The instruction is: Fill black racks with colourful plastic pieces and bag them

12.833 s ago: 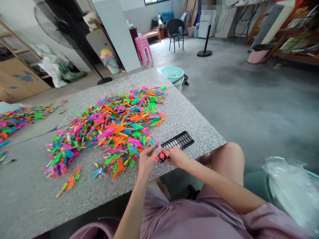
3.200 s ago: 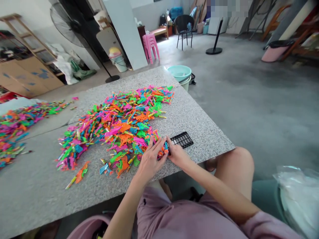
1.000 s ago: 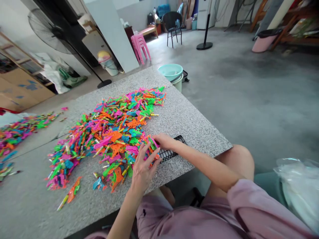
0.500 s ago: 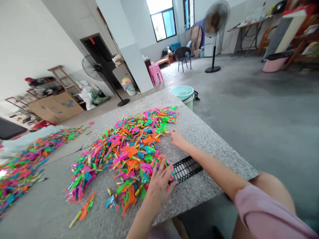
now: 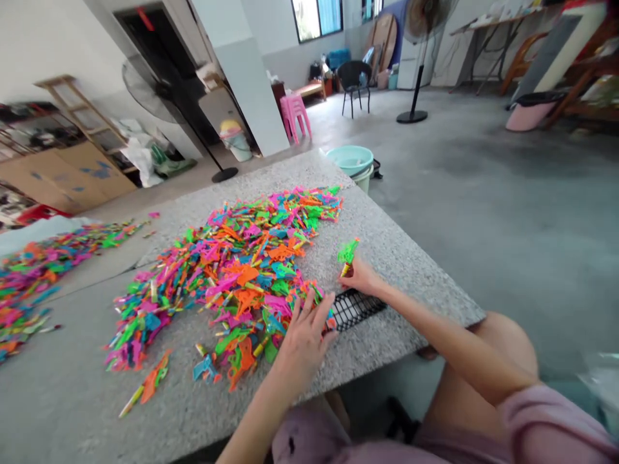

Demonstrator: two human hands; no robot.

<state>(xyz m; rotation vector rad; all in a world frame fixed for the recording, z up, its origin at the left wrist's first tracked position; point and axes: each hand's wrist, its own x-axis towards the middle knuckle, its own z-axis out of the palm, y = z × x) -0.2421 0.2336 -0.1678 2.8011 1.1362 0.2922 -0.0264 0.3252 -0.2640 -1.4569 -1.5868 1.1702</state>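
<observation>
My right hand [image 5: 363, 278] pinches a small green plastic toy gun [image 5: 347, 252] by its yellow-banded end, just above the table. Below that hand lies a black mesh strip [image 5: 355, 310], flat on the speckled stone tabletop. My left hand [image 5: 305, 335] rests with fingers spread over the strip's left end and the near edge of a big pile of toy guns [image 5: 246, 258] in pink, orange, green and blue. What lies beneath the left palm is hidden. An orange and green toy piece [image 5: 153, 379] with a yellow stick lies apart at the left.
A second heap of the same pieces [image 5: 62, 270] lies at far left beside a pale plastic bag [image 5: 43, 233]. Light-blue basins [image 5: 350, 158] stand past the table's far right corner. Standing fans [image 5: 414, 77], pink stools [image 5: 296, 116] and a black chair [image 5: 355, 77] are farther back.
My right hand has come back from the pile's right edge toward the mesh strip, now with a green toy gun in its fingers. My left hand stays about where it was.
</observation>
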